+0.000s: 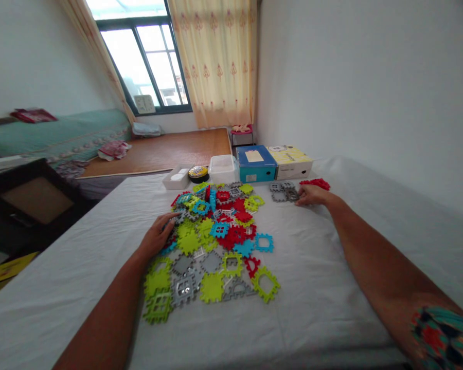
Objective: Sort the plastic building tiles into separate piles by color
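A pile of interlocking plastic building tiles (212, 289) in lime green, red, blue and grey spreads over the white cloth. My left hand (158, 235) rests at the pile's left edge with its fingers stretched out over grey and green tiles. At the far right, my right hand (310, 195) pinches a grey tile (292, 193) with its fingertips pointing left. That tile sits at the edge of a small group of grey tiles (278, 196). Just behind the hand lies a cluster of red tiles (319, 183), partly hidden by it.
Along the table's back edge stand a white tray (170, 182), a round black-and-yellow tin (198, 173), a clear plastic box (223, 167), a blue box (254, 162) and a yellow-and-white box (291, 160). A white wall (362, 77) rises on the right.
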`<action>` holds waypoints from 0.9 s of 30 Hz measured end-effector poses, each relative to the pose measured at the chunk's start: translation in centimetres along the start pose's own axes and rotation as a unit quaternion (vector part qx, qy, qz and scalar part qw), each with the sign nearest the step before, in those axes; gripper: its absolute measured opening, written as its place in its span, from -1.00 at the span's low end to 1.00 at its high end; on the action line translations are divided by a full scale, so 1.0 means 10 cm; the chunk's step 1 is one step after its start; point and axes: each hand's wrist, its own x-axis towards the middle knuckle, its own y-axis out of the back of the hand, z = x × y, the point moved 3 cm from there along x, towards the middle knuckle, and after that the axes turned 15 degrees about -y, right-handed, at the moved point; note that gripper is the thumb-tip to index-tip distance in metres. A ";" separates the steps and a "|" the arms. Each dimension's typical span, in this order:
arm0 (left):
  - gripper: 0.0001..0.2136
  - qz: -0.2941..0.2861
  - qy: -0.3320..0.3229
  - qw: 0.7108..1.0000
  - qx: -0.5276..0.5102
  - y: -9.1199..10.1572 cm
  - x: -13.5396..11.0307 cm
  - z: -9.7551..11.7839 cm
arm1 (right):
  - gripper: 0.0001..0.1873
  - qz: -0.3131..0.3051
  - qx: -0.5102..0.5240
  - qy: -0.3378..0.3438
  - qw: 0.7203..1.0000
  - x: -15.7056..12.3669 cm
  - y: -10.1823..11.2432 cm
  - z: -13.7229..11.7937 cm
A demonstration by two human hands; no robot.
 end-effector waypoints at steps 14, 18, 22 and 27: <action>-0.51 -0.006 -0.006 1.000 -0.008 -0.01 -0.01 0.03 | -0.71 -0.332 -0.060 0.543 0.769 -2.17 -0.61 -1.70; -0.52 -0.006 -0.005 1.000 -0.010 -0.01 -0.01 0.02 | -0.59 -0.190 -0.159 0.578 0.777 -2.51 -0.90 -1.74; -0.51 -0.005 0.000 1.000 -0.006 -0.01 0.00 0.04 | -0.59 -0.073 -0.202 0.558 0.802 -2.42 -1.01 -1.74; -0.51 -0.001 -0.002 1.000 -0.010 -0.01 0.00 0.03 | -0.69 -0.017 -0.215 0.560 0.800 -2.43 -1.02 -1.79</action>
